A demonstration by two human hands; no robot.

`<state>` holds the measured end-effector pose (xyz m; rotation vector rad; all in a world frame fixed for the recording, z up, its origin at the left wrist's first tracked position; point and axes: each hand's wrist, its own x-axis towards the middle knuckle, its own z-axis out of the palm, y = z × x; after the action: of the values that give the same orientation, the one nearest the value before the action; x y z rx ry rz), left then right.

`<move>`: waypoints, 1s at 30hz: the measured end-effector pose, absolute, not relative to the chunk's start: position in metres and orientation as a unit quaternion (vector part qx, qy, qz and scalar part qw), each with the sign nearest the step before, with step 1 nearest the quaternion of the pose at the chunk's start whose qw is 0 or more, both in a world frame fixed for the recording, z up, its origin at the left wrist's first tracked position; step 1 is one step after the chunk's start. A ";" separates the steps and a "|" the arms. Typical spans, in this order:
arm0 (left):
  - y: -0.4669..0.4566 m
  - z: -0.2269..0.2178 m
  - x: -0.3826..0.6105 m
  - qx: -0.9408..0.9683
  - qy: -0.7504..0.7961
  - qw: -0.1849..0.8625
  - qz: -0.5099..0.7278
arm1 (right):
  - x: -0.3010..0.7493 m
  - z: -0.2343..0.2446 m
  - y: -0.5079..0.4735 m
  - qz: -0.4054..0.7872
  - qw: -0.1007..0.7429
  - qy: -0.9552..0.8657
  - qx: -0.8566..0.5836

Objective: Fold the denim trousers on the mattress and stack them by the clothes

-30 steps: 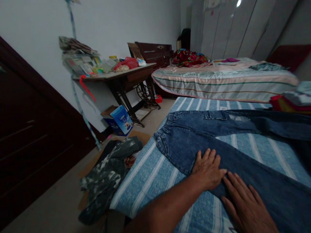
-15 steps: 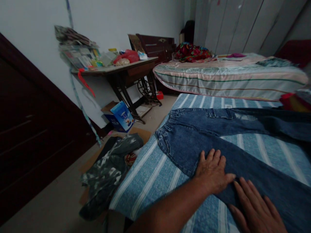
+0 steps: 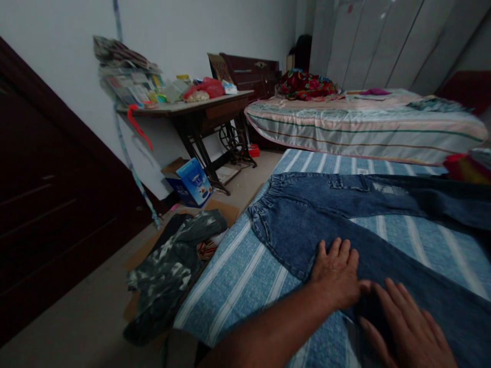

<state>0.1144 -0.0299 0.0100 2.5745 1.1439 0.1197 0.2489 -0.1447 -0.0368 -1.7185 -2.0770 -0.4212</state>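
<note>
A pair of blue jeans (image 3: 295, 220) with an elastic waistband lies spread over the blue striped bedcover (image 3: 233, 271), its waist to the left and its legs running right. My left hand (image 3: 335, 273) rests flat on the upper part of the nearer leg, fingers stretched out. Close to its right, my right hand (image 3: 412, 327) is over the same leg near the bottom edge of the view, fingers extended and thumb apart. A dark gap shows under its palm. I cannot tell whether its fingertips touch the denim.
Left of the bed, camouflage-patterned clothing (image 3: 176, 260) lies on cardboard, with a blue box (image 3: 194, 184) behind it. A treadle sewing table (image 3: 192, 107) holding assorted items stands by the wall. Farther back is another bed (image 3: 345, 122) with a red floral cloth (image 3: 307, 84).
My right hand has tilted up a little, its palm arching off the denim. My left hand stays on the leg almost unmoved. The view has shifted slightly.
</note>
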 end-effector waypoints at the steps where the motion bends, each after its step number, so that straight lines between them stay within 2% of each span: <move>1: -0.029 0.010 0.114 0.905 0.395 0.155 0.038 | 0.241 -0.029 -0.139 -0.136 0.233 -0.742 -0.614; 4: -0.025 0.008 0.116 0.909 0.387 0.152 0.005 | 0.218 -0.017 -0.119 -0.050 0.288 -0.730 -0.618; 8: -0.025 0.005 0.118 0.909 0.393 0.138 0.001 | 0.211 -0.030 -0.103 0.014 0.259 -0.708 -0.656; 14: -0.029 0.007 0.113 0.912 0.382 0.144 0.027 | 0.224 -0.050 -0.112 -0.053 0.233 -0.737 -0.633; 23: -0.024 0.019 0.108 0.882 0.407 0.232 0.053 | 0.218 -0.051 -0.116 -0.132 0.221 -0.740 -0.622; 30: -0.027 0.012 0.106 0.880 0.409 0.211 0.116 | 0.213 -0.048 -0.115 -0.176 0.214 -0.753 -0.597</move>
<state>0.1058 -0.0274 0.0116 2.4468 1.1377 0.3212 0.2134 -0.1153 -0.0477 -1.6556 -2.0884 -0.4887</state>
